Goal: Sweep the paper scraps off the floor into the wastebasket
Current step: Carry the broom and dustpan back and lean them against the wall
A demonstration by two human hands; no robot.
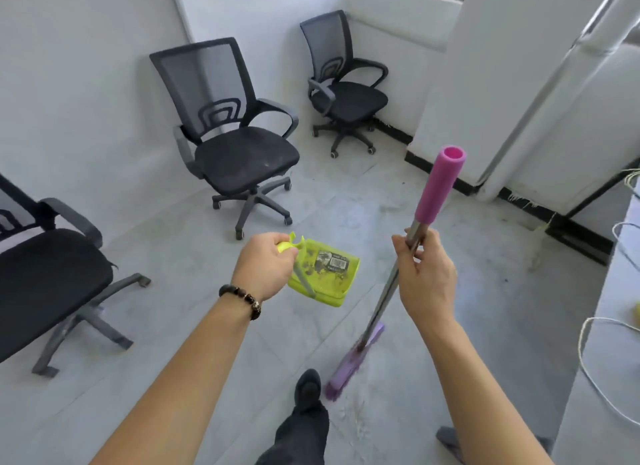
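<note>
My left hand point(265, 265) grips the top of the handle of a lime-green dustpan point(327, 276), which hangs above the floor. Inside the pan lie a printed paper scrap point(333, 258) and dark bits of dirt. My right hand point(424, 274) is closed around the metal shaft of a broom point(384, 298), just under its pink foam grip point(440, 184). The purple broom head point(348, 364) is near the floor beside my black shoe point(308, 386). No wastebasket is in view.
Three black mesh office chairs stand around: one at the left edge point(45, 277), one in the middle point(235, 146), one in the far corner point(346, 90). A white pillar and pipe point(519, 94) rise at the right, and a white surface with cords point(609, 343) borders the right edge.
</note>
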